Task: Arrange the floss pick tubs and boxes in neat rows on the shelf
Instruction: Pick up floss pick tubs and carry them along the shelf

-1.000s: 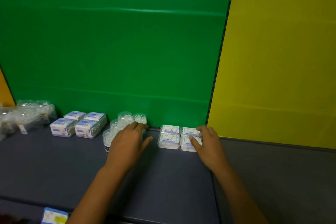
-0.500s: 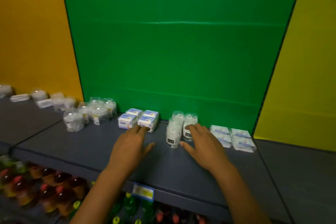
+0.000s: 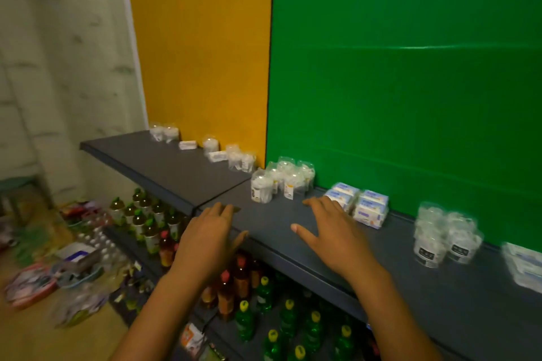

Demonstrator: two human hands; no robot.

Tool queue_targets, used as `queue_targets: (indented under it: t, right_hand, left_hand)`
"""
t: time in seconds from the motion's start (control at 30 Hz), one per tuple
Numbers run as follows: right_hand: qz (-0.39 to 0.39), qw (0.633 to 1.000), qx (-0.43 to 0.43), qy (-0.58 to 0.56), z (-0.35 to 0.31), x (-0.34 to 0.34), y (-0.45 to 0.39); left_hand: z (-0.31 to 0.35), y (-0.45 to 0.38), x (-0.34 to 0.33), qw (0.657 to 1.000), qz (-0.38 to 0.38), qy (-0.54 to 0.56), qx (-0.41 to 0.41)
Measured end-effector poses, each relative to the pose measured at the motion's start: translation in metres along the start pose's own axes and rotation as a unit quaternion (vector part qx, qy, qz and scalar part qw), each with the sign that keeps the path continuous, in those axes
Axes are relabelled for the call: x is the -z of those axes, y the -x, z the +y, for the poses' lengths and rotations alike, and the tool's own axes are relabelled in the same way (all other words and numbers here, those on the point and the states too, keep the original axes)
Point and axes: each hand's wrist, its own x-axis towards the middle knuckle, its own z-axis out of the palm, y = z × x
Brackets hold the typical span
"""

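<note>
My left hand (image 3: 209,239): fingers spread and fairly straight, palm down, holding nothing; it hovers at the front edge of the shelf, fingertips over the join between two shelf sections
My right hand (image 3: 333,231): also flat and spread, thumb out toward the left, gripping nothing; it sits low over the shelf top, whether it touches I cannot tell, fingertips just short of the boxes
Shelf (image 3: 164,164): dark grey, running from far left to near right, backed by an orange panel (image 3: 205,47) and a green panel (image 3: 410,67)
Blue-and-white boxes (image 3: 359,204): a tight block against the green panel, just beyond my right fingers
Clear tubs by the panel seam (image 3: 281,179): a loose cluster left of the boxes, one tub standing forward of the rest
Clear tubs with dark labels (image 3: 445,236): a small group right of the boxes, blurred
Flat packs (image 3: 525,265): at the far right edge, cut off and blurred
Scattered tubs and small boxes (image 3: 217,148): strung out unevenly along the orange panel, well apart from my hands
Lower shelf: bottles (image 3: 152,226) with green, yellow and red caps
Floor on the left: a jumble of packets (image 3: 58,272), too blurred to name
</note>
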Motion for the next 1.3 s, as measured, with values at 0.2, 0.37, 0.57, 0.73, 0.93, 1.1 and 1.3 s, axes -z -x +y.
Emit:
queue_targets:
  t: [0.2, 0.37, 0.57, 0.73, 0.93, 1.1, 1.3]
  right_hand:
    - [-0.018, 0.998, 0.056, -0.028, -0.059, -0.040, -0.058]
    - [-0.022, 0.995, 0.095, -0.038, -0.098, -0.075, -0.109]
    - [-0.028, 0.991, 0.118, -0.050, -0.136, -0.109, -0.187]
    - [-0.012, 0.990, 0.130, -0.055, -0.166, -0.133, -0.257]
    - [-0.044, 0.986, 0.149, -0.067, -0.205, -0.179, -0.311]
    - [-0.052, 0.985, 0.153, -0.062, -0.235, -0.212, -0.350]
    - [-0.052, 0.991, 0.118, -0.042, -0.276, -0.248, -0.400]
  left_hand:
    - [-0.078, 0.005, 0.009, 0.998, 0.004, -0.033, 0.060]
    - [-0.139, -0.008, 0.007, 0.994, 0.017, -0.060, 0.090]
    - [-0.205, -0.056, 0.012, 0.989, 0.029, -0.092, 0.111]
    - [-0.258, -0.105, 0.020, 0.986, 0.050, -0.102, 0.122]
    - [-0.323, -0.128, 0.000, 0.985, 0.037, -0.074, 0.150]
    - [-0.380, -0.145, -0.013, 0.984, 0.028, -0.072, 0.158]
    - [-0.460, -0.184, -0.026, 0.989, 0.017, -0.052, 0.138]
